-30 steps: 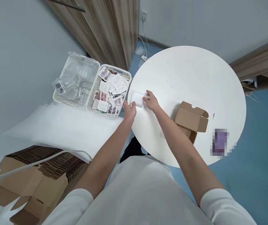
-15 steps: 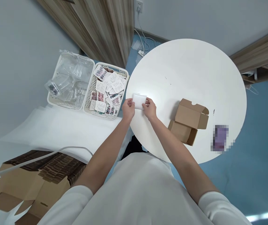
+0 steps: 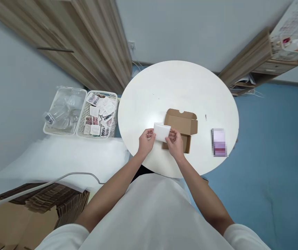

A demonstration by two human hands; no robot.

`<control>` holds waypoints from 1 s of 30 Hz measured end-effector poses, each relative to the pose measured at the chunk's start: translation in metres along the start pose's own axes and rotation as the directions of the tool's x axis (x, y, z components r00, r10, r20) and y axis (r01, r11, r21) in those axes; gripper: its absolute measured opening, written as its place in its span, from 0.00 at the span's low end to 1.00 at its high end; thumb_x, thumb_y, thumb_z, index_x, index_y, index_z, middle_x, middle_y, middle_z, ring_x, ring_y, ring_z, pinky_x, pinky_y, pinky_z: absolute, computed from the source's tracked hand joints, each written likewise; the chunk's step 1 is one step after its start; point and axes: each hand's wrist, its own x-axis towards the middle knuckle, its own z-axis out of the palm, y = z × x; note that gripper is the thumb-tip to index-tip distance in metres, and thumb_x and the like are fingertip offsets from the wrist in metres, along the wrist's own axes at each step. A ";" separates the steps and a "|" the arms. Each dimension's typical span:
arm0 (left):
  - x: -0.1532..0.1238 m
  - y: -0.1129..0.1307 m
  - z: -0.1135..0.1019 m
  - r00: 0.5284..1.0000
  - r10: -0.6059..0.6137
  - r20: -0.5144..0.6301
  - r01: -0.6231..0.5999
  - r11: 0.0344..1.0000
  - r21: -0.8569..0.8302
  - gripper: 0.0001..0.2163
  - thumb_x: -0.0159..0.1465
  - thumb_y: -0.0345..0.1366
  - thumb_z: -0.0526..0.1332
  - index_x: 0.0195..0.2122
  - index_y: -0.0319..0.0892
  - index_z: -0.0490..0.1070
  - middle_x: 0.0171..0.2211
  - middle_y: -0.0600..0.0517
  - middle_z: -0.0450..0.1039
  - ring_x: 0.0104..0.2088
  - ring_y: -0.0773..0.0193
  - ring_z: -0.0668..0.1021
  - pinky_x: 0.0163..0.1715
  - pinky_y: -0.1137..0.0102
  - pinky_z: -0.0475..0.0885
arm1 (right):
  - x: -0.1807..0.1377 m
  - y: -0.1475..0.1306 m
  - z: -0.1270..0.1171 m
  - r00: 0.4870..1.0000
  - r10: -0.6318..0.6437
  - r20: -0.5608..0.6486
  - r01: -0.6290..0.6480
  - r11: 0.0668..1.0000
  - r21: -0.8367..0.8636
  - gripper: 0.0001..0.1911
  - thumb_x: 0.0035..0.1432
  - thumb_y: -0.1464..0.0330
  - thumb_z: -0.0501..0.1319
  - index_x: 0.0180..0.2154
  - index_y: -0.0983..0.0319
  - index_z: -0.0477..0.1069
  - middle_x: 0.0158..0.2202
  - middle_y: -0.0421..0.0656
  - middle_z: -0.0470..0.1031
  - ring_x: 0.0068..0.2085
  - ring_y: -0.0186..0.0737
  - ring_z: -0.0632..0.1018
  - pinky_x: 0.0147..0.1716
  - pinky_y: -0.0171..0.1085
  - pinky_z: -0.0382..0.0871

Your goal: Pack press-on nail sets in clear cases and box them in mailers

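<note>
Between my two hands is a folded white foam sheet (image 3: 162, 132), a small flat rectangular bundle; whether something lies inside it is hidden. My left hand (image 3: 146, 142) pinches its left edge, thumb in front and fingers behind. At the right edge, my right hand (image 3: 175, 143) grips it the same way. Just behind and to the right, an open brown cardboard box (image 3: 181, 123) lies on the round white table (image 3: 190, 83), its lid folded back away from me. The bundle and my right hand cover part of the box's left side.
Left of the table stand a white basket (image 3: 79, 130) of printed cards and nail sets and another basket (image 3: 46, 128) of clear plastic packaging. White foam sheeting (image 3: 60, 152) and flattened cardboard (image 3: 21, 218) lie nearer. A blurred-out purple item (image 3: 219, 143) is at the table's right.
My hands have lifted the folded foam sheet and carried it right, up to the open box. My view has turned right, showing more shelving on that side.
</note>
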 end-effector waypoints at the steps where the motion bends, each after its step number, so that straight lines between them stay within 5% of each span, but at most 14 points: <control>1: -0.004 0.003 0.013 0.999 0.017 0.031 -0.017 0.999 0.029 0.13 0.56 0.40 0.58 0.41 0.42 0.67 0.37 0.49 0.69 0.32 0.67 0.74 0.30 0.71 0.71 | -0.003 0.003 -0.015 1.000 -0.004 -0.031 0.003 1.000 -0.005 0.22 0.48 0.66 0.57 0.47 0.61 0.60 0.41 0.46 0.70 0.35 0.36 0.73 0.38 0.39 0.68; 6: -0.022 0.004 0.067 0.988 0.054 0.146 -0.087 0.968 0.233 0.11 0.57 0.36 0.56 0.41 0.42 0.65 0.34 0.50 0.71 0.30 0.67 0.74 0.32 0.70 0.69 | -0.011 0.029 -0.071 0.999 0.018 -0.049 -0.026 0.988 -0.155 0.12 0.48 0.68 0.55 0.38 0.60 0.61 0.36 0.42 0.70 0.31 0.35 0.72 0.33 0.37 0.67; 10: -0.027 -0.005 0.084 0.980 0.017 0.196 -0.106 0.885 0.453 0.12 0.57 0.32 0.54 0.43 0.43 0.61 0.30 0.52 0.71 0.30 0.64 0.74 0.32 0.69 0.68 | -0.007 0.048 -0.082 0.999 0.036 0.040 -0.019 0.930 -0.367 0.08 0.49 0.72 0.52 0.35 0.59 0.61 0.33 0.40 0.69 0.29 0.34 0.71 0.31 0.35 0.64; 15: -0.023 -0.012 0.089 0.980 -0.068 0.190 -0.077 0.744 0.664 0.13 0.57 0.30 0.52 0.44 0.44 0.60 0.32 0.51 0.71 0.33 0.61 0.74 0.31 0.68 0.66 | 0.002 0.056 -0.075 0.988 0.067 0.142 0.033 0.798 -0.602 0.10 0.50 0.77 0.51 0.36 0.61 0.62 0.35 0.44 0.69 0.34 0.38 0.70 0.31 0.35 0.61; 22: -0.030 -0.015 0.095 0.959 -0.061 0.278 -0.195 0.570 0.798 0.12 0.57 0.28 0.50 0.42 0.37 0.64 0.38 0.42 0.66 0.37 0.55 0.72 0.33 0.65 0.66 | 0.003 0.060 -0.072 0.961 0.063 0.269 0.159 0.670 -0.725 0.13 0.52 0.80 0.49 0.39 0.63 0.64 0.38 0.48 0.67 0.35 0.39 0.71 0.32 0.35 0.60; 27: -0.036 -0.013 0.088 0.955 0.085 0.284 -0.273 0.625 0.731 0.15 0.56 0.29 0.52 0.45 0.37 0.64 0.38 0.43 0.63 0.40 0.55 0.70 0.38 0.63 0.67 | 0.000 0.057 -0.082 0.949 -0.111 0.295 0.288 0.682 -0.672 0.13 0.52 0.77 0.50 0.40 0.64 0.65 0.46 0.50 0.63 0.40 0.40 0.70 0.37 0.37 0.63; 30: -0.025 -0.010 0.075 0.965 0.197 0.172 -0.262 0.712 0.652 0.18 0.57 0.33 0.53 0.50 0.40 0.61 0.43 0.43 0.62 0.46 0.56 0.69 0.45 0.63 0.64 | 0.011 0.051 -0.101 0.946 -0.251 0.202 0.323 0.727 -0.607 0.15 0.53 0.74 0.50 0.43 0.62 0.65 0.46 0.49 0.63 0.45 0.42 0.68 0.43 0.38 0.63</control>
